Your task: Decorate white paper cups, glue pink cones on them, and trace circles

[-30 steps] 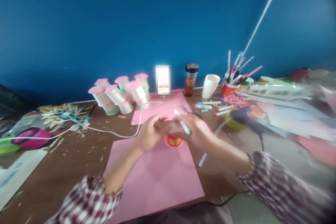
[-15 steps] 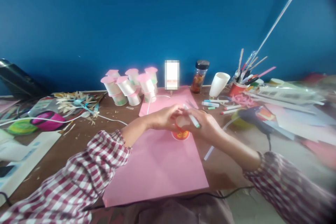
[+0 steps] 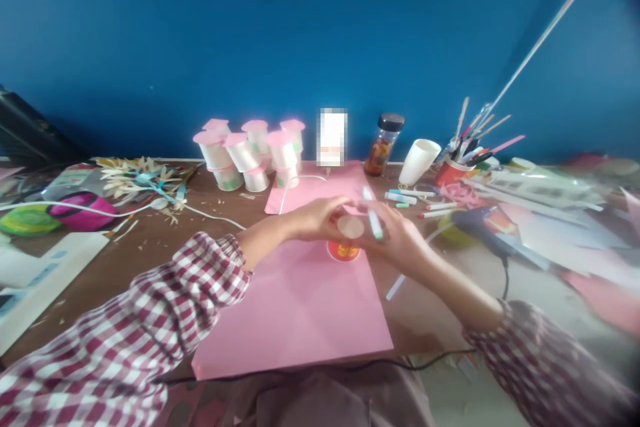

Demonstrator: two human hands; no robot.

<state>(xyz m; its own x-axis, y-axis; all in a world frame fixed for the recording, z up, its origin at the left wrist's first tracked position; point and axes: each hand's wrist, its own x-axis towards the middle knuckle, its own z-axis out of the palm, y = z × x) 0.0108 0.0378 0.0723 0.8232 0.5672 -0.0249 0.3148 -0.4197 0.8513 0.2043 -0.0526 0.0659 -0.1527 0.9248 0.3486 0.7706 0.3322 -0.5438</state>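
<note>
A red paper cup (image 3: pixel 344 251) with a yellow print stands on the pink sheet (image 3: pixel 300 320), its pale round end facing up and its wider rim below. From the left, my left hand (image 3: pixel 320 217) curls its fingers around the cup. My right hand (image 3: pixel 395 230) closes on the cup's other side and also holds a white marker (image 3: pixel 374 219) with a green end, slanting between its fingers. Both hands hide much of the cup's sides, and the fingertips are partly blurred.
Stacked white cups with pink tops (image 3: pixel 250 153) stand at the back left. A dark-lidded jar (image 3: pixel 383 147), a white cup (image 3: pixel 419 161), several markers (image 3: pixel 403 198) and a red cup of brushes (image 3: pixel 453 172) are at the back right. A white cable (image 3: pixel 215 219) crosses the left side.
The marker in my right hand has turned more upright. Both hands remain around the cup, and more of its pale round end shows. The view has shifted slightly.
</note>
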